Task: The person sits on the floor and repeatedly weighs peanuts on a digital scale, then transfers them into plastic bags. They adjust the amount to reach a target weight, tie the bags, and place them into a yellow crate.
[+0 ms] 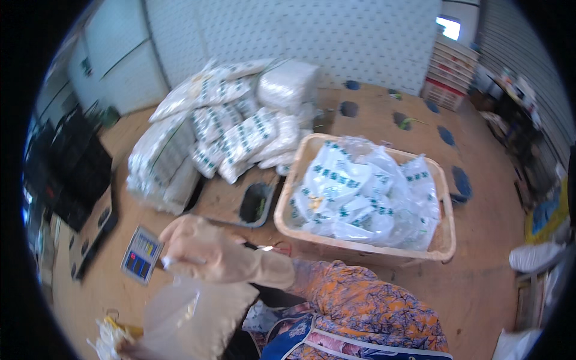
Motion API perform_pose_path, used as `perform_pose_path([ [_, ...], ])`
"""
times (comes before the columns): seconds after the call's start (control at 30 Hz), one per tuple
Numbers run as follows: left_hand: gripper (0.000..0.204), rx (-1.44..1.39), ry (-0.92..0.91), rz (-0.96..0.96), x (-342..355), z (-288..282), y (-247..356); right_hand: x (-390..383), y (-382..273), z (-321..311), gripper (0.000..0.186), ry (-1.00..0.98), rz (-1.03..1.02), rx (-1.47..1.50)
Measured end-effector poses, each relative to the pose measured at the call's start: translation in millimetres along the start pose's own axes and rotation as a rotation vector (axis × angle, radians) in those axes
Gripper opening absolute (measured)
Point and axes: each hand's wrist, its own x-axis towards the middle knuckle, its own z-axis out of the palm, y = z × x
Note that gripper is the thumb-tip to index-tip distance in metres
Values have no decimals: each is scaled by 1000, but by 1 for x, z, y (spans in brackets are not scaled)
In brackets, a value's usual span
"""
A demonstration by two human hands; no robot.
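Note:
My right hand [210, 252], in a beige glove below a patterned orange sleeve, has its fingers closed at the top of a clear plastic bag [192, 306] with pale contents at the lower centre. Just left of the glove is a small silver scale display [141, 255] with blue panels. I cannot make out my left hand. A bunch of white plastic strips [108, 342] with something yellow lies at the lower left. Beyond my right hand sits a beige plastic tub [447, 234] heaped with clear bags [366, 192] printed in green.
A pile of packed white sacks [234, 138] stands at the back centre, behind a dark-holed board [213, 198]. More holed boards [372, 117] lie right of it. Black crates [66, 168] stand left, stacked slatted crates [447, 72] back right, a cluttered bench [513, 93] along the right wall.

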Motion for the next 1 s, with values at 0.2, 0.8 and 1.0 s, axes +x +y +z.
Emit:
perform_pose_path([
  [0.2, 20, 482, -225, -498, -60, 46, 19, -51, -24, 10, 13, -120, 88, 49],
  [0.8, 23, 107, -224, -1297, -105, -28, -25, -106, -22, 45, 22, -756, 528, 114],
  [1.0, 36, 267, -470, -1064, -113, 11, 6, -81, -76, 18, 24, -659, 511, 346],
])
